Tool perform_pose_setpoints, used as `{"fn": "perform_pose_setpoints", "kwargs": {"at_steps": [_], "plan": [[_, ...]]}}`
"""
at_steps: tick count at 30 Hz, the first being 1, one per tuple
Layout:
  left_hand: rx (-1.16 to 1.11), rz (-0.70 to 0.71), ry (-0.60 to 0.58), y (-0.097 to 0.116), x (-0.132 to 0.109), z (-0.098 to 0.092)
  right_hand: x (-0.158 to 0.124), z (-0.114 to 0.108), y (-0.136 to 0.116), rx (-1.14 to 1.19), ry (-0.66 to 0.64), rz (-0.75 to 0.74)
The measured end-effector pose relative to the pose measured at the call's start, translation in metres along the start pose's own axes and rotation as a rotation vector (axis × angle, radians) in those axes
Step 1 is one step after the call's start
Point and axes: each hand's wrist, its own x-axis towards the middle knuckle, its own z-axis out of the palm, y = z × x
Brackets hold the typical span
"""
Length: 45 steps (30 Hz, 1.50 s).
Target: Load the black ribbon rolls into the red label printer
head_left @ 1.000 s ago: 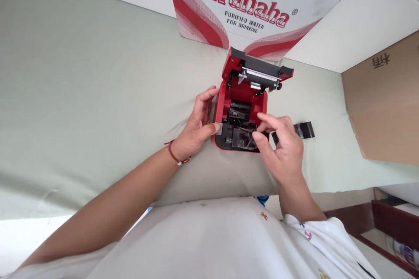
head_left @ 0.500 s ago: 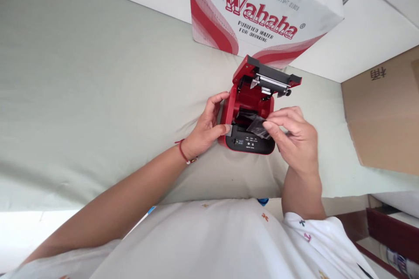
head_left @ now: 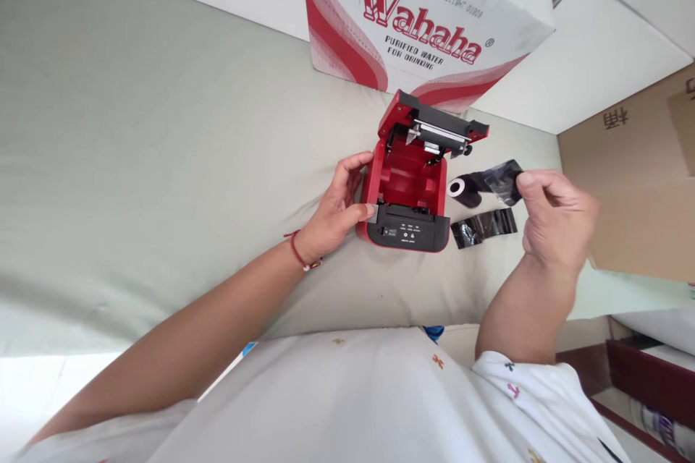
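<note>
A small red printer (head_left: 408, 181) with a black front panel sits on a pale green cloth, its lid (head_left: 434, 123) swung open and its red bay bare. My left hand (head_left: 337, 206) grips the printer's left side, thumb on the front corner. My right hand (head_left: 554, 217) is off to the right of the printer, fingers pinched on the loose end of a black ribbon roll (head_left: 478, 187), whose white core hangs just beside the printer. A second black strip (head_left: 484, 226) lies on the cloth below the roll.
A white and red "Wahaha" water carton (head_left: 423, 14) stands right behind the printer. A brown cardboard box (head_left: 635, 188) lies at the right edge. The pale green cloth (head_left: 135, 159) stretches wide to the left. A dark red shelf (head_left: 641, 376) shows at lower right.
My right hand has lifted the black ribbon roll out of the printer's bay and carried it to the right. The bay now shows bare red. My left hand kept its grip.
</note>
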Motion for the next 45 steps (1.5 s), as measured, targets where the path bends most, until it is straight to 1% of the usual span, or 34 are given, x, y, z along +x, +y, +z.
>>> {"fn": "perform_pose_setpoints", "kwargs": {"at_steps": [2, 3, 4, 6, 7, 8, 9, 11, 13, 14, 16, 18, 21, 23, 25, 27, 29, 30, 31, 32, 33, 34, 35, 36, 38, 41, 43, 45], "plan": [[-0.013, -0.003, 0.007, 0.001, 0.000, 0.000, -0.001, -0.004, 0.010, -0.179, 0.016, -0.063], [-0.018, -0.006, 0.010, 0.001, 0.000, 0.000, -0.003, -0.007, 0.013, -0.245, -0.015, -0.089], [-0.021, -0.008, 0.010, 0.001, 0.000, 0.000, -0.007, -0.011, 0.016, -0.286, -0.075, -0.101], [-0.021, -0.013, 0.013, 0.002, -0.001, 0.000, -0.015, -0.021, 0.020, -0.300, -0.238, -0.055], [-0.018, -0.014, 0.013, 0.002, -0.001, -0.001, -0.020, -0.027, 0.024, -0.296, -0.295, -0.001], [-0.014, -0.012, 0.012, 0.002, -0.001, -0.001, -0.024, -0.033, 0.029, -0.309, -0.312, 0.062], [-0.010, -0.008, 0.012, 0.002, -0.001, -0.001, -0.028, -0.040, 0.037, -0.344, -0.289, 0.126], [-0.005, -0.003, 0.007, 0.001, -0.001, -0.002, -0.033, -0.053, 0.057, -0.462, -0.188, 0.231], [-0.004, 0.000, 0.004, 0.001, 0.000, -0.002, -0.035, -0.064, 0.080, -0.589, -0.100, 0.292], [-0.004, 0.000, 0.006, 0.000, 0.000, -0.002, -0.034, -0.068, 0.091, -0.635, -0.079, 0.320], [0.001, 0.002, 0.017, -0.001, 0.000, -0.003, -0.034, -0.070, 0.111, -0.694, -0.078, 0.377], [0.011, 0.006, 0.022, -0.002, 0.000, -0.004, -0.034, -0.067, 0.123, -0.718, -0.107, 0.422], [0.016, 0.010, 0.014, -0.002, 0.000, -0.005, -0.035, -0.057, 0.128, -0.702, -0.168, 0.433], [0.019, 0.007, 0.014, -0.001, 0.000, -0.005, -0.036, -0.051, 0.123, -0.677, -0.227, 0.414], [0.026, 0.004, 0.020, 0.000, 0.000, -0.005, -0.037, -0.049, 0.111, -0.631, -0.317, 0.394], [0.036, 0.005, 0.016, 0.000, 0.000, -0.005, -0.038, -0.054, 0.090, -0.562, -0.424, 0.373], [0.037, 0.006, 0.007, 0.000, 0.000, -0.006, -0.037, -0.062, 0.061, -0.437, -0.584, 0.311], [0.033, 0.006, 0.006, 0.000, 0.000, -0.006, -0.035, -0.067, 0.044, -0.348, -0.687, 0.254], [0.029, 0.004, 0.004, 0.000, 0.000, -0.006, -0.032, -0.071, 0.027, -0.220, -0.822, 0.154], [0.025, -0.001, 0.005, 0.000, 0.000, -0.006, -0.028, -0.073, 0.010, -0.093, -0.929, 0.037], [0.020, -0.006, 0.007, 0.000, 0.000, -0.006, -0.024, -0.073, -0.005, 0.008, -0.986, -0.070], [0.016, -0.011, 0.010, 0.000, 0.000, -0.006, -0.019, -0.070, -0.019, 0.076, -1.010, -0.152], [0.011, -0.014, 0.015, 0.000, 0.000, -0.006, -0.015, -0.064, -0.031, 0.108, -1.004, -0.199], [0.005, -0.016, 0.021, 0.000, 0.001, -0.005, -0.011, -0.056, -0.040, 0.113, -0.979, -0.215], [-0.011, -0.016, 0.025, 0.000, 0.001, -0.004, -0.005, -0.034, -0.052, 0.077, -0.930, -0.181], [-0.027, -0.025, 0.009, 0.001, 0.001, -0.003, -0.004, 0.005, -0.059, 0.010, -0.853, -0.130], [-0.030, -0.021, 0.004, 0.001, 0.001, -0.002, -0.007, 0.031, -0.061, -0.062, -0.799, -0.155], [-0.026, -0.007, 0.005, 0.001, 0.001, -0.001, -0.011, 0.053, -0.063, -0.177, -0.756, -0.213]]}}
